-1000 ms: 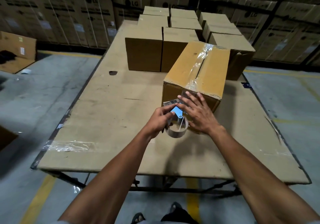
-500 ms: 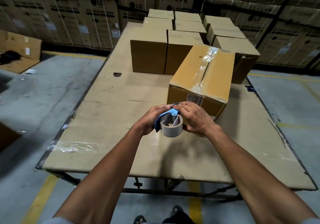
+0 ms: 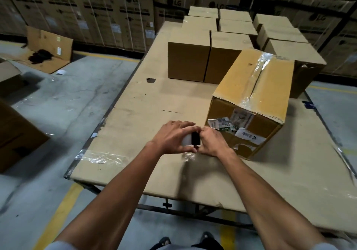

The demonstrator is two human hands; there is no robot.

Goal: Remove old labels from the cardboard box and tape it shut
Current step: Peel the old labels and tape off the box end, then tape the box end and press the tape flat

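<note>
Both hands, left [image 3: 172, 136] and right [image 3: 211, 142], clasped around a pale tape roll [image 3: 187, 140] at the six o'clock table edge, brown taped cardboard box [image 3: 257, 87] with torn labels [image 3: 234, 126] just beside at two o'clock; likely snag: tape sticking to itself.

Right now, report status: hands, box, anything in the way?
Both hands, left and right, on tape roll. Box seam taped, labels still on. Nothing in the way.
</note>
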